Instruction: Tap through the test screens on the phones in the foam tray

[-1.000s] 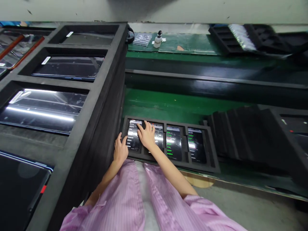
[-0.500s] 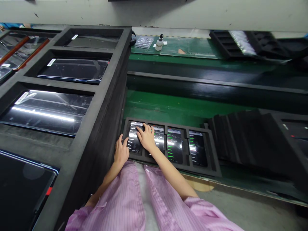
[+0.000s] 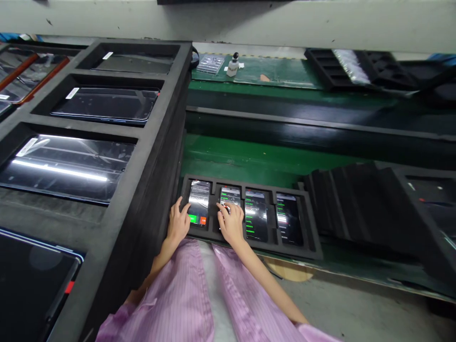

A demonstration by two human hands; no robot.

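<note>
A black foam tray (image 3: 210, 233) lies on the green bench with several lit phones in its slots. At its left end, my left hand (image 3: 178, 221) rests by the edge of the leftmost phone (image 3: 199, 198), fingers apart. That phone shows a page of text with a green and a red button at the bottom. Over the second phone (image 3: 230, 192) is my right hand (image 3: 231, 222), fingers spread, covering much of its screen. To the right, the third phone (image 3: 255, 213) and the rightmost phone (image 3: 288, 218) show lists with green lines.
A tall stack of foam trays (image 3: 156, 156) with large phones stands close on my left. More black foam trays (image 3: 356, 204) are piled at the right. Across the bench are a small bottle (image 3: 232, 65) and a clear plastic tray (image 3: 211, 63).
My right hand has moved from the leftmost phone to the second one. The leftmost screen has switched from a list to a page with coloured buttons. My left hand has barely moved.
</note>
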